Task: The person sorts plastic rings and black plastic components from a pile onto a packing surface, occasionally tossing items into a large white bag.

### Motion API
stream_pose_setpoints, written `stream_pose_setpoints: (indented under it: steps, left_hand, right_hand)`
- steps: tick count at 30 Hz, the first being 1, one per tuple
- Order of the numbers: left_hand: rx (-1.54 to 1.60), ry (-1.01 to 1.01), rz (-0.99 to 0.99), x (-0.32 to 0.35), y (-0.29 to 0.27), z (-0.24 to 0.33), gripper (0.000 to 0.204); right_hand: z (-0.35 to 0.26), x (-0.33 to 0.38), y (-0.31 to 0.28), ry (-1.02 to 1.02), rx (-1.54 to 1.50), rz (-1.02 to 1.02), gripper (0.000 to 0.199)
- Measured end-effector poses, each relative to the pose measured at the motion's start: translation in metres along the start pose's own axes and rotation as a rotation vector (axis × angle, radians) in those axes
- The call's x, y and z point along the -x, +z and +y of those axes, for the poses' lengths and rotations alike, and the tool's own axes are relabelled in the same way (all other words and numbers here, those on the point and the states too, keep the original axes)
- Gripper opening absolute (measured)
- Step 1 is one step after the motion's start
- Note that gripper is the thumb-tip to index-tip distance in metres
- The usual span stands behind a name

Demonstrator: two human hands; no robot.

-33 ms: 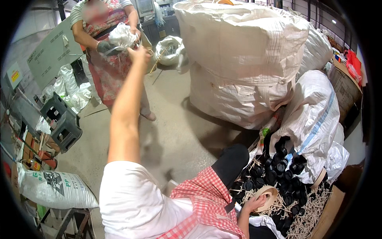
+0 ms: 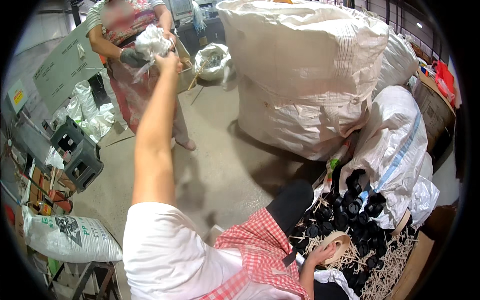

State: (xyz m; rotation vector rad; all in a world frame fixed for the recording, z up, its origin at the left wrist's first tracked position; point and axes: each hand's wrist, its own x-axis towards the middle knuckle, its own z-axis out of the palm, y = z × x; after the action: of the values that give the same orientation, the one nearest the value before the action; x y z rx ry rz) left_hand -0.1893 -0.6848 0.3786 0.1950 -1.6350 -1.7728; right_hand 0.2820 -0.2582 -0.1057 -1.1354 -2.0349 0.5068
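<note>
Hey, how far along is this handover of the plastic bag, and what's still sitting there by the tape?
Done: the left hand has reached the crumpled clear plastic bag, and a standing person's gloved hand is on it too. In hand: both touch the bag; who has the firm grip is unclear. The right hand rests on a roll of tape. Left: black caps lie loose on the pale sticks.

A huge white woven bulk sack stands on the grey concrete floor, smaller white sacks leaning beside it above a heap of black plastic caps and pale wooden sticks, with dark plastic crates far left.
</note>
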Motion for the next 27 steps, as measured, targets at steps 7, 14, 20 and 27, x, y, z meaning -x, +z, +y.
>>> stream_pose_setpoints:
  steps: [7,14,20,27]
  left_hand:
    - [0.056,0.039,-1.161,0.199,0.063,-0.073,0.020]
    - [0.228,-0.870,-1.829,0.508,0.070,-0.130,0.060]
    - [0.483,-0.990,-1.681,0.540,0.101,-0.158,0.048]
    - [0.325,-0.704,-1.315,0.529,0.163,-0.200,0.065]
  right_hand:
    - [-0.042,-0.026,-0.028,0.083,-0.463,0.137,0.029]
    - [-0.116,-0.041,-0.069,-0.363,-0.562,-0.136,0.029]
    - [-0.120,-0.074,-0.072,-0.474,-0.573,-0.165,0.028]
    - [0.005,-0.171,0.040,-0.051,-0.017,-0.071,0.062]
